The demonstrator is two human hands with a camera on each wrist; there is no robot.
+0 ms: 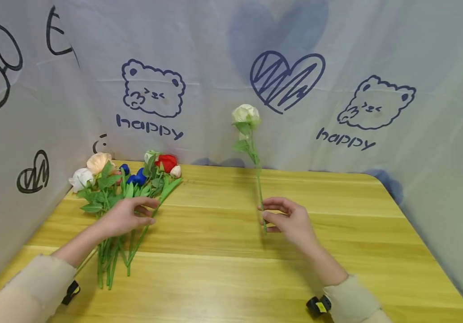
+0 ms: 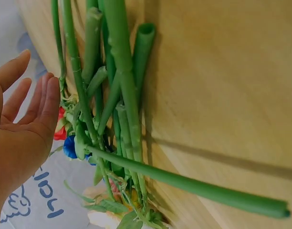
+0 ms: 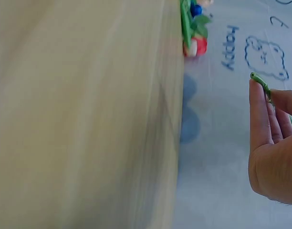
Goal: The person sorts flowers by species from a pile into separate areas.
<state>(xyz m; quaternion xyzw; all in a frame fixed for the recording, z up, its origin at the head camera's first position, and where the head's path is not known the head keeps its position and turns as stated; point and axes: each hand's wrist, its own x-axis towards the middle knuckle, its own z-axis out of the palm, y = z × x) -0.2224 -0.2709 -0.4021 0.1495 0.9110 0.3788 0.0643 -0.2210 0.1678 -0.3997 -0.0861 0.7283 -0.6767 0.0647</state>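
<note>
My right hand (image 1: pixel 289 220) pinches the lower stem of a white artificial rose (image 1: pixel 246 115) between thumb and fingers. The rose stands upright over the table, its bloom in front of the curtain. In the right wrist view the cut stem end (image 3: pixel 260 80) pokes out past the fingertips. On the left, my left hand (image 1: pixel 128 215) hovers over a pile of artificial flowers, fingers loosely bent and nothing between them. A red rose (image 1: pixel 166 163), blue blooms (image 1: pixel 137 177), a peach flower (image 1: pixel 100 162) and a white flower (image 1: pixel 81 179) lie in that pile. Their green stems (image 2: pixel 122 71) cross close by the left hand.
The wooden table (image 1: pixel 223 278) runs back to a pale curtain (image 1: pixel 211 54) with drawn bears and hearts. More curtain hangs along the left and right sides. Black wrist devices (image 1: pixel 318 307) show by both cuffs.
</note>
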